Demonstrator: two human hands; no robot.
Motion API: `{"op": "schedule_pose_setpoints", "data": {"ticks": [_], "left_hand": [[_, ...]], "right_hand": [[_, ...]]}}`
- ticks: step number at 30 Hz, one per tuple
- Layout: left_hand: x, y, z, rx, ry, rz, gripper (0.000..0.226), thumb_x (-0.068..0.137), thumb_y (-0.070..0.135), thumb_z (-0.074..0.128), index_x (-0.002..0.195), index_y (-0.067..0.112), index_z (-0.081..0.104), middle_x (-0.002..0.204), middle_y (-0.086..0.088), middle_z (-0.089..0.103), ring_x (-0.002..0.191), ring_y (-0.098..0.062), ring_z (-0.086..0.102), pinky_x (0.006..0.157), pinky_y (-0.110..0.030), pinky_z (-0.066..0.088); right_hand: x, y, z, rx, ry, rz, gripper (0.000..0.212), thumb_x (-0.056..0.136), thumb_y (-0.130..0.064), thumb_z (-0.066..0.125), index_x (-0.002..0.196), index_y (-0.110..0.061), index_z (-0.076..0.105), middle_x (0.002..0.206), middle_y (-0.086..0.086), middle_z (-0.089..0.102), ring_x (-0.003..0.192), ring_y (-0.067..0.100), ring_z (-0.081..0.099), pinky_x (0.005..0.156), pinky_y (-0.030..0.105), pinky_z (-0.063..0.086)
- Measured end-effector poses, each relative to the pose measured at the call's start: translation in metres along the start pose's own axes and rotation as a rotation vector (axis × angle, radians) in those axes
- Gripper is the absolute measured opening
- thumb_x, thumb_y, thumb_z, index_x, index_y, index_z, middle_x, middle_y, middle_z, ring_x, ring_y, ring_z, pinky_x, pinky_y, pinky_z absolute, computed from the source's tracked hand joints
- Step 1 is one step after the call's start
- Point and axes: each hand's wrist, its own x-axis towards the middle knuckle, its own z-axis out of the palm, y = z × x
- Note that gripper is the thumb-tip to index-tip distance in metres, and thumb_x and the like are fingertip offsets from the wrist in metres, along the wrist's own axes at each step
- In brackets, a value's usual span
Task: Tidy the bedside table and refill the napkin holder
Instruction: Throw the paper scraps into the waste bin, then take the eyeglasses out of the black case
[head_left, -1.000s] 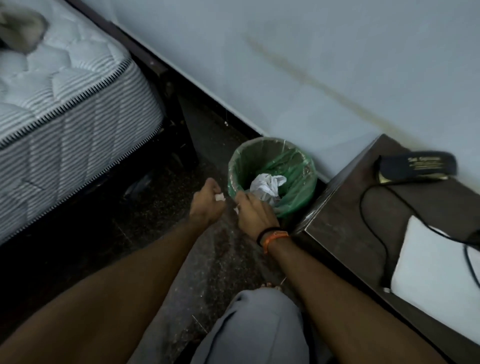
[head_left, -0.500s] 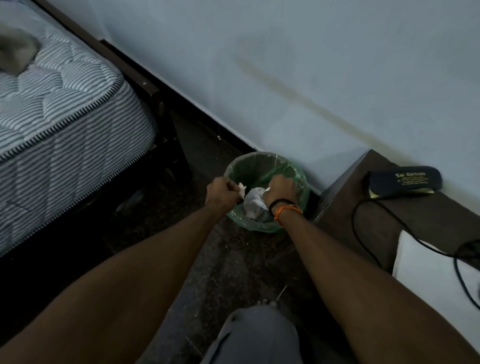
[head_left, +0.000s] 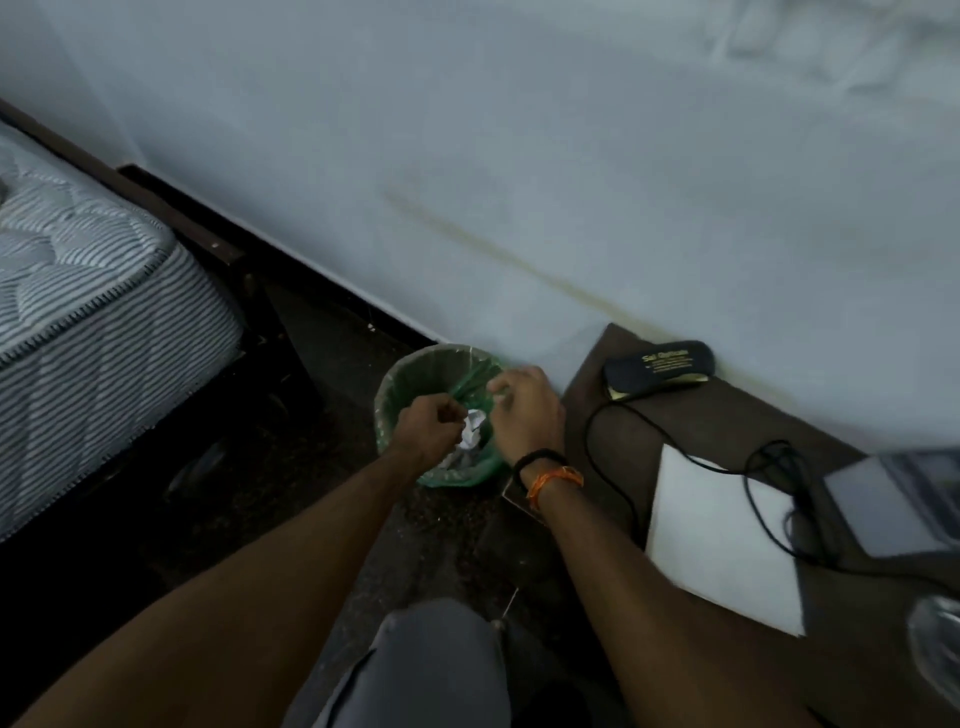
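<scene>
Both hands hung over the green-lined waste bin (head_left: 415, 374) between bed and bedside table (head_left: 737, 415). Left hand (head_left: 431, 431) was curled into a loose fist; any contents could not be told. Right hand (head_left: 524, 410) was curled too, grip unclear. Crumpled white paper (head_left: 474, 431) lay inside the bin. A flat white napkin (head_left: 722, 540) lay on the table beside a black cable (head_left: 613, 467).

Both hands hang over a small bin (head_left: 395, 400) lined with a green bag, standing on the dark floor against the wall. The left hand (head_left: 428, 428) is curled closed; the right hand (head_left: 524, 410) is loosely curled. Crumpled white paper (head_left: 474, 428) lies in the bin between them. On the bench (head_left: 613, 431) to the right lie a dark glasses case (head_left: 657, 366), a black cable (head_left: 602, 467) and a white napkin (head_left: 722, 540). A striped mattress (head_left: 78, 291) sits left.
</scene>
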Motion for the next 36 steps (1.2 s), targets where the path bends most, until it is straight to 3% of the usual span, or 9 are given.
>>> {"op": "schedule_pose_setpoints", "data": {"ticks": [5, 10, 13, 16, 22, 27, 31, 36], "left_hand": [[-0.036, 0.053, 0.027, -0.002, -0.003, 0.090, 0.008, 0.070, 0.026, 0.064, 0.076, 0.022, 0.069, 0.078, -0.003, 0.074, 0.077, -0.024, 0.071, 0.073, -0.042, 0.060], [-0.070, 0.112, 0.055, 0.007, -0.054, 0.193, 0.009, 0.074, 0.014, 0.062, 0.070, 0.021, 0.064, 0.076, -0.007, 0.070, 0.078, -0.031, 0.069, 0.070, -0.035, 0.058], [-0.082, 0.135, 0.077, -0.007, -0.091, 0.273, 0.015, 0.079, 0.001, 0.062, 0.076, 0.015, 0.063, 0.074, -0.008, 0.064, 0.077, -0.033, 0.067, 0.067, -0.029, 0.055], [-0.100, 0.157, 0.100, 0.023, -0.119, 0.340, 0.011, 0.073, 0.014, 0.062, 0.071, 0.025, 0.063, 0.072, 0.004, 0.068, 0.078, -0.026, 0.070, 0.075, -0.041, 0.058], [-0.110, 0.185, 0.161, 0.138, -0.111, 0.445, 0.016, 0.090, 0.010, 0.059, 0.078, 0.020, 0.057, 0.081, 0.008, 0.060, 0.084, -0.016, 0.060, 0.075, -0.023, 0.043], [-0.083, 0.205, 0.178, 0.135, 0.076, 0.518, 0.012, 0.079, 0.006, 0.052, 0.084, 0.009, 0.062, 0.088, -0.007, 0.066, 0.085, -0.027, 0.062, 0.075, -0.040, 0.052], [-0.055, 0.207, 0.168, 0.178, 0.295, 0.476, 0.034, 0.070, 0.009, 0.068, 0.102, 0.009, 0.059, 0.112, -0.014, 0.055, 0.102, -0.032, 0.052, 0.088, -0.044, 0.047], [-0.021, 0.184, 0.162, 0.228, 0.223, 0.390, 0.072, 0.061, 0.027, 0.088, 0.119, 0.009, 0.049, 0.129, -0.015, 0.047, 0.112, -0.033, 0.052, 0.095, -0.046, 0.048]], "right_hand": [[-0.036, 0.023, -0.059, 0.062, 0.144, -0.096, 0.029, 0.084, -0.009, 0.039, 0.091, -0.012, 0.067, 0.116, 0.004, 0.057, 0.091, 0.027, 0.063, 0.084, 0.043, 0.055], [-0.061, 0.050, -0.124, 0.065, 0.211, 0.028, 0.028, 0.080, -0.001, 0.043, 0.085, -0.015, 0.067, 0.102, 0.001, 0.061, 0.084, 0.022, 0.064, 0.078, 0.041, 0.056], [-0.079, 0.079, -0.157, 0.050, 0.268, 0.090, 0.026, 0.081, -0.001, 0.048, 0.082, -0.016, 0.068, 0.097, 0.002, 0.064, 0.085, 0.022, 0.064, 0.078, 0.038, 0.055], [-0.096, 0.111, -0.180, 0.047, 0.332, 0.160, 0.023, 0.083, 0.000, 0.054, 0.084, -0.014, 0.072, 0.096, 0.004, 0.068, 0.090, 0.024, 0.064, 0.082, 0.034, 0.052], [-0.116, 0.168, -0.207, 0.033, 0.467, 0.280, 0.019, 0.082, 0.001, 0.059, 0.086, -0.012, 0.073, 0.095, 0.006, 0.071, 0.087, 0.026, 0.066, 0.074, 0.029, 0.049], [-0.118, 0.203, -0.223, -0.122, 0.452, 0.320, 0.018, 0.086, -0.004, 0.055, 0.090, -0.013, 0.070, 0.093, 0.008, 0.065, 0.083, 0.029, 0.063, 0.065, 0.029, 0.042], [-0.102, 0.218, -0.221, -0.205, 0.391, 0.298, 0.017, 0.086, -0.008, 0.057, 0.098, -0.013, 0.068, 0.097, 0.010, 0.063, 0.086, 0.031, 0.062, 0.068, 0.034, 0.047], [-0.082, 0.220, -0.215, -0.324, 0.335, 0.314, 0.027, 0.086, -0.016, 0.062, 0.113, -0.014, 0.064, 0.104, 0.011, 0.062, 0.095, 0.030, 0.060, 0.071, 0.037, 0.050]]}}
